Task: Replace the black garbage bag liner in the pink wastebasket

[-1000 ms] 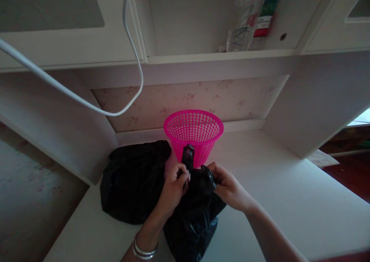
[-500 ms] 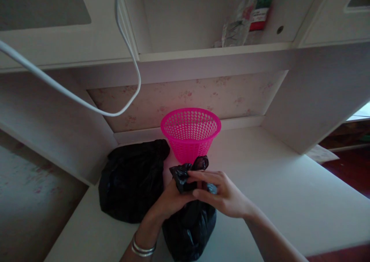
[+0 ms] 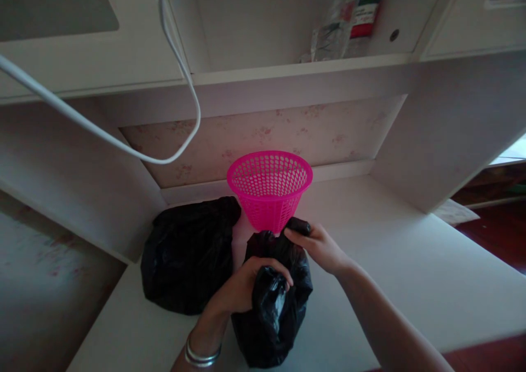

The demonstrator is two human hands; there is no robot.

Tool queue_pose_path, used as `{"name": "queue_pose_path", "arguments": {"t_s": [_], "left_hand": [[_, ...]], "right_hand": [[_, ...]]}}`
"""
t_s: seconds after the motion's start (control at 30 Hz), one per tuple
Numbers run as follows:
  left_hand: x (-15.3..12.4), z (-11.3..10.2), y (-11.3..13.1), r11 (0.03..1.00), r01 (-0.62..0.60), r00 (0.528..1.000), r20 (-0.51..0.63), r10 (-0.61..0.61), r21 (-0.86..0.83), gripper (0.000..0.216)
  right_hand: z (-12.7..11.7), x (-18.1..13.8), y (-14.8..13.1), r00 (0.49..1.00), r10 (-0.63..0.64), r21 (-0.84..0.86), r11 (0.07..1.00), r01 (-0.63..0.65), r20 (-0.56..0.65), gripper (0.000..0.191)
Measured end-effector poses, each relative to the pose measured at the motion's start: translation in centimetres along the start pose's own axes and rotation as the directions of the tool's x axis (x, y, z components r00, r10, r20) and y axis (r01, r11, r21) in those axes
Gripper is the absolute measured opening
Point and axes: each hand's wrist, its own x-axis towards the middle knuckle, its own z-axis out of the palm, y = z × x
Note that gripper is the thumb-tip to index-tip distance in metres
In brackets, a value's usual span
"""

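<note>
A filled black plastic bag [image 3: 267, 328] stands on the white desktop in front of me. My left hand [image 3: 257, 281], with silver bangles at the wrist, is closed around a gathered part of its upper end. To the upper right, my right hand [image 3: 318, 246] pinches another bunched piece of the black plastic between thumb and fingers. Just behind the bag is a bright pink mesh basket [image 3: 269, 196], upright and touched by neither hand. A second black plastic bag [image 3: 189, 257] lies to the left of my left hand.
A white cable [image 3: 123, 147] hangs in a loop at the upper left. Above, the cabinet shelf [image 3: 255, 27] holds a clear plastic bottle [image 3: 332, 32] and a red-and-green package [image 3: 367, 10]. White side panels [image 3: 452, 125] bound the desktop [image 3: 394, 262] left and right.
My hands have moved apart. The right hand has pulled a bunch of plastic up and away, while the left has closed around the bag's gathered top lower down.
</note>
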Motion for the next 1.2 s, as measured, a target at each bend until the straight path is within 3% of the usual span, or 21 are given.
{"name": "queue_pose_path", "arguments": {"t_s": [0.13, 0.33, 0.57, 0.7, 1.0, 1.1, 1.2], "left_hand": [[-0.8, -1.2, -0.4, 1.0, -0.011, 0.999, 0.03, 0.01, 0.024, 0.011], [-0.8, -1.2, -1.6, 0.999, -0.042, 0.995, -0.086, 0.042, 0.0, 0.014], [-0.6, -0.7, -1.4, 0.994, -0.008, 0.99, -0.139, -0.007, -0.11, 0.028], [-0.6, -0.8, -0.9, 0.987, 0.033, 0.992, -0.116, -0.051, -0.154, 0.033], [-1.2, 0.0, -0.4, 0.98, 0.08, 0.982, -0.155, -0.109, -0.184, 0.019], [-0.9, 0.0, -0.8, 0.978, 0.067, 0.977, -0.186, -0.104, -0.196, 0.022], [-0.5, 0.1, -1.6, 0.978, 0.057, 0.971, -0.218, -0.101, -0.201, 0.027]], "right_hand": [[-0.7, 0.3, 0.2, 0.982, -0.066, 0.053, 0.996, 0.077, -0.177, 0.054], [-0.1, -1.7, -0.2, 0.92, -0.176, 0.14, 0.961, 0.237, -0.35, 0.037], [1.1, -4.1, -1.0, 0.946, -0.194, 0.151, 0.959, 0.238, -0.259, 0.021], [1.3, -4.1, -1.5, 0.956, -0.167, 0.164, 0.964, 0.21, -0.243, 0.023], [2.0, -4.1, -1.9, 0.967, -0.149, 0.17, 0.968, 0.185, -0.206, 0.024], [2.4, -4.4, -1.3, 0.977, -0.108, 0.212, 0.966, 0.147, -0.186, 0.03], [2.9, -4.9, -1.0, 0.984, -0.136, 0.135, 0.979, 0.151, -0.115, 0.035]]}}
